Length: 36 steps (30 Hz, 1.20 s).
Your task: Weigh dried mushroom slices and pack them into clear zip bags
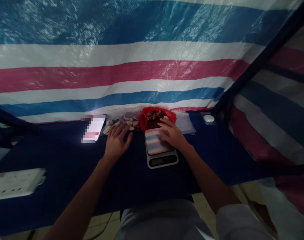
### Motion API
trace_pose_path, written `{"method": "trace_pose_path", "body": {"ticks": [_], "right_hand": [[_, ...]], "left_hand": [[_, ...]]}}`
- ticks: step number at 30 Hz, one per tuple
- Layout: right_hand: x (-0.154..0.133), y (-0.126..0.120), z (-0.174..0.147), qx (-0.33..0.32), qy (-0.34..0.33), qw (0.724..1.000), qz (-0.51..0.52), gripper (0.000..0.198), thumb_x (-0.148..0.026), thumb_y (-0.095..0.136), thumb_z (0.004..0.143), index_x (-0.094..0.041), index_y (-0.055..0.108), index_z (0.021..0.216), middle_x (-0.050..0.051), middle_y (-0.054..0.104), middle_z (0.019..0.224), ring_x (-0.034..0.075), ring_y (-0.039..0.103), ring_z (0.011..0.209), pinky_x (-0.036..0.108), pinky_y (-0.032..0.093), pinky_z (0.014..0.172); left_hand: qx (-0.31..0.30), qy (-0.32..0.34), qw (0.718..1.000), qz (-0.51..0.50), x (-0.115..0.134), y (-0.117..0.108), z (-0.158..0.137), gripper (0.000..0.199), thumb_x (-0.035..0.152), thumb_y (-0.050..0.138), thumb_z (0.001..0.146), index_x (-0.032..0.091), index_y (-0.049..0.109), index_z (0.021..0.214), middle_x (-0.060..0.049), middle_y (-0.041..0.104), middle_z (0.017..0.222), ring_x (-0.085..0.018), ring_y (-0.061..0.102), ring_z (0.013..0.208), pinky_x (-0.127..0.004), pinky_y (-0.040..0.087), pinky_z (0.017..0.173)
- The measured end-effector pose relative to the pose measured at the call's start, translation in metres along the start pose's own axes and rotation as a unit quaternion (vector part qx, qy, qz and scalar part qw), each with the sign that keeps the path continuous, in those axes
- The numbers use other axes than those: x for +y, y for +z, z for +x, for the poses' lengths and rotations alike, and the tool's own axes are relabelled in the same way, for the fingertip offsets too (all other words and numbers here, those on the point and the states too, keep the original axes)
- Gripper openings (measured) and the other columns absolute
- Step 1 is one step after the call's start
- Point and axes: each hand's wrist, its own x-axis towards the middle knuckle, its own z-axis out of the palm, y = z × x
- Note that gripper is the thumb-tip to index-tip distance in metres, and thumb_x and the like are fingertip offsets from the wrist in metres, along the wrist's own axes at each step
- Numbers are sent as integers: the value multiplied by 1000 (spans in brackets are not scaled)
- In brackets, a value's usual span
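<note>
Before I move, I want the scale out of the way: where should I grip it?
Probably pinch the flat scale by the side edges of its display end, coming from the near side; the red bag crowds its far end.

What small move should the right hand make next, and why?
Probably the right hand should reach slightly further into the red bag for a piece: the fingers are at its open mouth, dark pieces show there, and the scale is close by.

There are two hands point(116, 142), one scale point(157, 148), one red bag point(143, 121), one phone point(96, 128) and one power strip point(17, 181).
</note>
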Motion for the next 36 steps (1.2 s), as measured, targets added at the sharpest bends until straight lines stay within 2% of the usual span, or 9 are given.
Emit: {"method": "trace_pose_path", "body": {"ticks": [6,11,14,18,26,36], "right_hand": [[44,-25,-51,48,54,995,-74,39,-32,52,101,-24,71,134,11,65,146,29,57,141,49,46,119],[60,-22,-77,-1,49,986,-161,41,-33,53,101,-19,70,135,16,60,151,36,47,148,58,40,121],[61,-18,-79,-26,61,981,-185,44,-34,53,101,-19,66,141,17,57,154,36,45,150,59,38,122],[58,-18,-78,-42,68,978,-193,44,-33,53,102,-21,65,142,15,56,156,36,46,150,60,34,124],[49,-24,-77,-77,70,968,-228,45,-33,47,105,-20,63,145,13,54,158,33,47,150,57,32,126],[47,-25,-76,-85,78,966,-230,44,-33,48,105,-21,63,145,13,54,158,33,46,150,56,33,126]], "left_hand": [[2,-19,1000,3,23,15,-23,39,38,50,102,21,70,130,-14,72,134,-33,64,129,-55,43,116],[-65,-17,997,32,24,27,-37,47,41,51,100,19,66,138,-17,63,148,-37,57,139,-61,38,120],[-108,-29,992,53,21,33,-42,51,45,51,100,20,65,142,-17,55,157,-41,49,147,-65,34,121],[-132,-34,989,62,18,37,-44,52,47,52,100,23,63,145,-14,51,160,-41,45,149,-67,32,122],[-204,-61,971,110,29,29,-37,58,46,47,103,21,53,155,-14,41,166,-38,38,154,-62,30,125],[-218,-74,966,118,35,25,-34,58,45,50,102,22,53,155,-12,41,167,-36,37,155,-58,28,127]]}}
